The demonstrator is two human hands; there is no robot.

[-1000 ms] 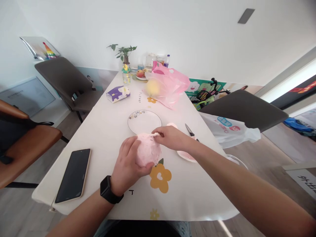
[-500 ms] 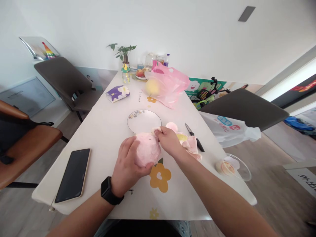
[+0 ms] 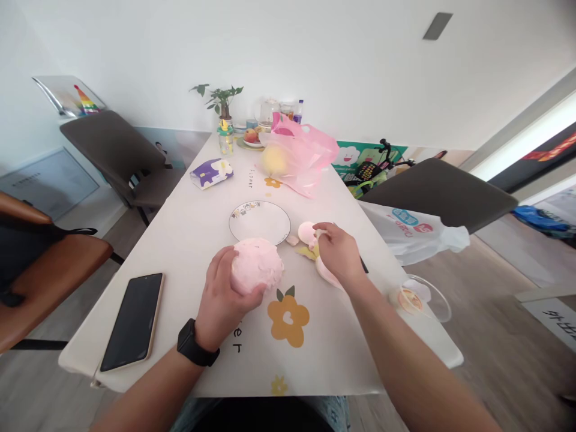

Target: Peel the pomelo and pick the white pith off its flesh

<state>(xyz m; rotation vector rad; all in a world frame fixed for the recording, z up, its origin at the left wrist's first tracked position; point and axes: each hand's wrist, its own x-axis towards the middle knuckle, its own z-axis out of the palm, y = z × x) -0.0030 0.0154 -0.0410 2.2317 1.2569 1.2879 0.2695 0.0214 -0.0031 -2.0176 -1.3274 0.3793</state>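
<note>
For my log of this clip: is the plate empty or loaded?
Empty: the plate shows bare white inside its rim, with nothing lying on it.

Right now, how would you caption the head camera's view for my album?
Left hand on a pale pink fruit, right hand over scraps of peel, a plate beyond.

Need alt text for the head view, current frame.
Left hand holds a peeled pink fruit over a white table, while the right hand pinches a pale scrap above peel pieces. A plate lies just beyond the fruit; a phone lies at left, a pink bag farther back.
</note>
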